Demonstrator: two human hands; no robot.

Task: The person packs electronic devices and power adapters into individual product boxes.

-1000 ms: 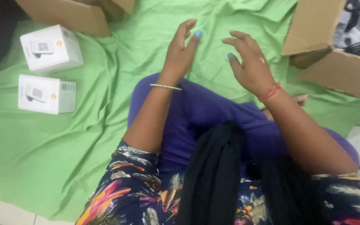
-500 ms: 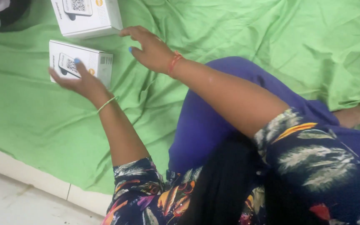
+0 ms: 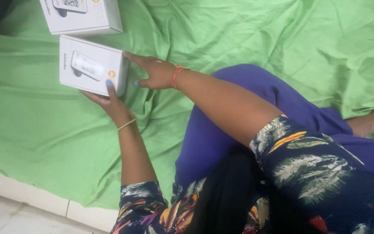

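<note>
— Our left hand [image 3: 109, 102] cups the white box [image 3: 91, 70] from below, fingers clamped on its near edge; right hand [image 3: 152, 71] presses its side, fingers spread.

— On the green sheet [image 3: 31, 130] beside the second box [image 3: 83, 17]; we judge a loose grip could tip it.

You've got a small white box [image 3: 89, 69] w/ a device pictured on its lid. It's flat on the green cloth, just below another white box.
</note>
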